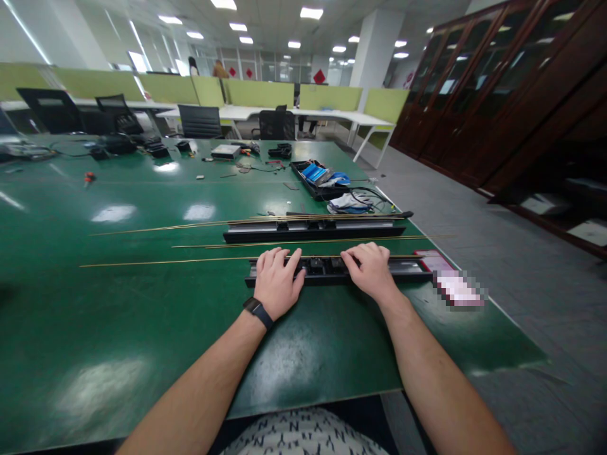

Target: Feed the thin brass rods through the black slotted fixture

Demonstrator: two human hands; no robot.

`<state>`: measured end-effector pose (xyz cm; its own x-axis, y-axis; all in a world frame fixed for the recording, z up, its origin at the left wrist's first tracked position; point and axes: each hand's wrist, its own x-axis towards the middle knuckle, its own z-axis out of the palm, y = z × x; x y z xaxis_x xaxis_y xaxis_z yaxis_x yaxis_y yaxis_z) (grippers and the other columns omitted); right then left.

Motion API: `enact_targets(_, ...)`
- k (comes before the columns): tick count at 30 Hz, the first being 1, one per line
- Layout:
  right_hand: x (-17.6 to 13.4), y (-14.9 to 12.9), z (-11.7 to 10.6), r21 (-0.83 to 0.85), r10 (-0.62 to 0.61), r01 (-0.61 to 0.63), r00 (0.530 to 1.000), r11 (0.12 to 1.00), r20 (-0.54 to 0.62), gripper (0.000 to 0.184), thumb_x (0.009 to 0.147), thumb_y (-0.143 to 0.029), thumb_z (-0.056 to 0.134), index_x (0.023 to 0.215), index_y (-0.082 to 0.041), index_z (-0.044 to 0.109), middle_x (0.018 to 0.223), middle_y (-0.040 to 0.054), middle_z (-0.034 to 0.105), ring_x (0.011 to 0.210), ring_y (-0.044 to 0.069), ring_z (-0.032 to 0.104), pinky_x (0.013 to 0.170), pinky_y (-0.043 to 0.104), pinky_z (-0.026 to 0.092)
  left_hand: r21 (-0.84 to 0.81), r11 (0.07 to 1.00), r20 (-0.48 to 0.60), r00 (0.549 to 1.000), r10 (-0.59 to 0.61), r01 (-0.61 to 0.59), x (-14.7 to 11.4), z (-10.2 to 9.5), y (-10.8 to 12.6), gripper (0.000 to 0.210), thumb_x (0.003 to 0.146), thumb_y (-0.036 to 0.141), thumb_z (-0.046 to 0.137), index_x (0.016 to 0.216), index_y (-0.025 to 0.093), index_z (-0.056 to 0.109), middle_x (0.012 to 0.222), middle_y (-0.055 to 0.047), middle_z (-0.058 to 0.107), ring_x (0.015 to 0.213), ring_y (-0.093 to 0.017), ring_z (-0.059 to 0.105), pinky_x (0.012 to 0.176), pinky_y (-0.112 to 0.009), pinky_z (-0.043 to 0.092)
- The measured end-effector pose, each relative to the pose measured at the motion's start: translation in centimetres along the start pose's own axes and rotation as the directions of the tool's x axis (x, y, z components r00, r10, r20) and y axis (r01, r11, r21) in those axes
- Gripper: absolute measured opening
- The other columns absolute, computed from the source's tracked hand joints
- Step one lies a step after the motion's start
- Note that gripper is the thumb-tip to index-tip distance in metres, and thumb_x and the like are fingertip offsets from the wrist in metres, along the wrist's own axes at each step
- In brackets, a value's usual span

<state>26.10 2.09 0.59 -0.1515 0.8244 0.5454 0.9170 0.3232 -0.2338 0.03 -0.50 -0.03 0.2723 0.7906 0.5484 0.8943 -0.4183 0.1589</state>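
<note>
Across the table in front of me lies a long black rail (412, 277) with a silvery inner channel and small black blocks (317, 264) in its middle. A thin brass-coloured rod (165, 260) runs along the rail's far side and sticks out well to the left. My left hand (277, 278) lies over the rail's left part, fingers apart and thumb on the near side. My right hand (372, 268) is right of the blocks, thumb and forefinger pinched at the rod. The exact contact at the fingertips is small and partly hidden.
Behind is a second black rail (313, 234), with more thin rods (208, 246) around it. A pink-edged flat item (455, 287), partly blurred, lies by the right table edge. Farther back are a black tray (308, 183) with blue items, gloves (351, 203) and loose cables.
</note>
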Motion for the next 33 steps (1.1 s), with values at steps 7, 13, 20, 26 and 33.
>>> enact_targets(7,-0.02,0.26,0.35,0.0,-0.016,0.016,1.0,1.0,0.012,0.037,0.103,-0.043,0.046,0.083,-0.023,0.071,0.088,0.0052,0.073,0.092,0.021,0.055,0.087,0.04,0.026,-0.004,1.0,0.002,1.0,0.001,-0.001,0.03,0.04,0.01,0.046,0.099,0.04,0.052,0.141,0.024,0.06,0.131,-0.014,0.065,0.13,-0.033,0.051,0.113,-0.052,0.034)
enact_targets(13,0.01,0.47,0.16,-0.023,0.006,-0.006,1.0,1.0,0.003,0.037,0.102,-0.042,0.048,0.081,-0.023,0.071,0.088,0.006,0.074,0.092,0.022,0.056,0.088,0.041,0.027,0.0,1.0,0.005,1.0,0.007,-0.007,0.07,-0.11,0.05,0.046,0.099,0.04,0.051,0.141,0.023,0.06,0.131,-0.014,0.064,0.13,-0.033,0.051,0.112,-0.051,0.035)
enact_targets(20,-0.09,0.29,0.32,0.005,0.001,-0.001,1.0,1.0,-0.014,0.037,0.101,-0.046,0.052,0.08,-0.023,0.071,0.087,0.0046,0.074,0.093,0.022,0.057,0.089,0.041,0.026,-0.004,1.0,0.005,1.0,0.0,0.0,-0.02,0.16,-0.11,0.046,0.099,0.04,0.052,0.141,0.024,0.059,0.132,-0.013,0.064,0.131,-0.032,0.051,0.113,-0.051,0.034)
enact_targets(26,-0.04,0.46,0.45,-0.002,0.009,-0.009,1.0,1.0,-0.014,0.034,0.101,-0.044,0.054,0.08,-0.023,0.071,0.087,0.0032,0.073,0.093,0.021,0.057,0.088,0.04,0.026,0.009,1.0,0.0,1.0,0.006,-0.006,-0.01,0.1,-0.09,0.046,0.099,0.04,0.052,0.141,0.023,0.06,0.132,-0.014,0.064,0.13,-0.033,0.051,0.113,-0.051,0.034)
enact_targets(33,0.02,0.73,0.16,-0.03,0.031,-0.032,0.999,0.999,-0.034,0.035,0.1,-0.042,0.054,0.075,-0.022,0.069,0.086,0.0043,0.072,0.092,0.022,0.057,0.087,0.04,0.027,0.003,1.0,-0.001,1.0,0.006,-0.006,-0.03,0.08,-0.11,0.046,0.099,0.04,0.052,0.141,0.023,0.06,0.131,-0.014,0.064,0.13,-0.033,0.051,0.113,-0.051,0.034)
